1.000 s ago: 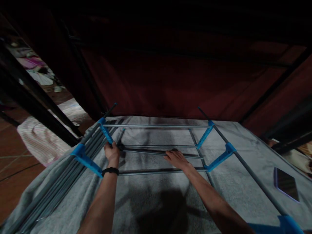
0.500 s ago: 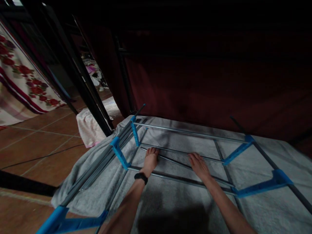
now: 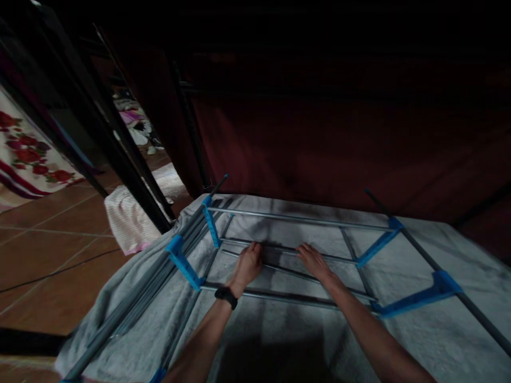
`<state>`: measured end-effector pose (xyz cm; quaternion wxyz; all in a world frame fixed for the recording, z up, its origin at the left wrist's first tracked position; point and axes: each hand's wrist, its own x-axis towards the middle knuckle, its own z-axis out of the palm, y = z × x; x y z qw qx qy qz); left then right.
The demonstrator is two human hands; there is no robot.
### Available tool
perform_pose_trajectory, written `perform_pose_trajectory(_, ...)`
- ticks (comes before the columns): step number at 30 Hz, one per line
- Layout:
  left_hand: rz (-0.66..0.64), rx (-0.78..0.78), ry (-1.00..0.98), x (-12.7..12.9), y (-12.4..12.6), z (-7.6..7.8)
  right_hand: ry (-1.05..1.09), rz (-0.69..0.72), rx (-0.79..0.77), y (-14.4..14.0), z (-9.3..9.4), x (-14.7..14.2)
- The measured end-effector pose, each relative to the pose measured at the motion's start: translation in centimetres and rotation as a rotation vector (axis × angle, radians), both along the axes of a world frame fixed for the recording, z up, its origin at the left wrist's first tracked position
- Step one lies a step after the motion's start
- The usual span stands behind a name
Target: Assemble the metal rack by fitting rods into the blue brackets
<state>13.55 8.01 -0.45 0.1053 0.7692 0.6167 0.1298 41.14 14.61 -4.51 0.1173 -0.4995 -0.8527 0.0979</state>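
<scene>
A rack frame of grey metal tubes with blue plastic brackets [image 3: 183,261] lies on a grey blanket [image 3: 279,340]. My left hand [image 3: 249,263], a black band on its wrist, is curled over the lower rear tube [image 3: 279,248], with its fingertips hidden. Farther right, my right hand [image 3: 313,260] has its fingers bent over that same tube. Just in front, a slanting tube [image 3: 285,270] passes beneath both hands; its left end stops short of the left brackets. Nearer me runs another crossbar [image 3: 291,299], under my forearms. The right side has blue brackets [image 3: 419,298] too.
Several loose tubes [image 3: 159,276] lie along the frame's left side. Dark red cloth [image 3: 319,154] hangs behind the blanket. Dark metal posts [image 3: 131,159], a striped cloth [image 3: 128,218] and a floral cloth [image 3: 32,154] stand or hang at left over the tiled floor [image 3: 59,239].
Both hands have moved a little closer together and their fingers have curled onto the rear tube. The view has shifted slightly, so the frame sits farther left.
</scene>
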Motion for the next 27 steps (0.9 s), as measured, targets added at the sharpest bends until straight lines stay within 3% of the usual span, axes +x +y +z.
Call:
perform_pose_trajectory(2,-0.051,0.15,0.016,1.1,1.0,0.5,-0.002,-0.033,0.002,-0.3,0.3,-0.2)
perform_pose_trajectory(4,-0.159,0.205,0.041,2.3,2.5,0.4,-0.001,-0.055,0.003,-0.5,0.6,-0.5)
perform_pose_trajectory(8,-0.332,-0.02,0.076,3.7,5.8,-1.2,0.134,-0.144,0.051,-1.2,0.8,0.0)
perform_pose_trajectory(11,-0.362,-0.039,0.071,3.7,7.1,-2.2,0.258,-0.393,0.139,-2.9,0.1,2.4)
perform_pose_trajectory(15,-0.327,-0.069,0.139,3.5,7.6,-2.3,0.367,-0.964,0.254,-4.5,-1.3,8.1)
perform_pose_trajectory(17,-0.33,-0.099,0.181,3.6,7.8,-2.2,0.456,-1.118,0.223,-4.1,-1.6,10.7)
perform_pose_trajectory(21,-0.333,-0.134,0.184,3.9,8.4,-1.9,0.521,-0.996,0.05,-2.5,-1.9,13.6)
perform_pose_trajectory(27,-0.317,-0.228,0.12,3.9,10.5,-0.9,0.479,-0.989,0.045,-2.1,-3.0,14.3)
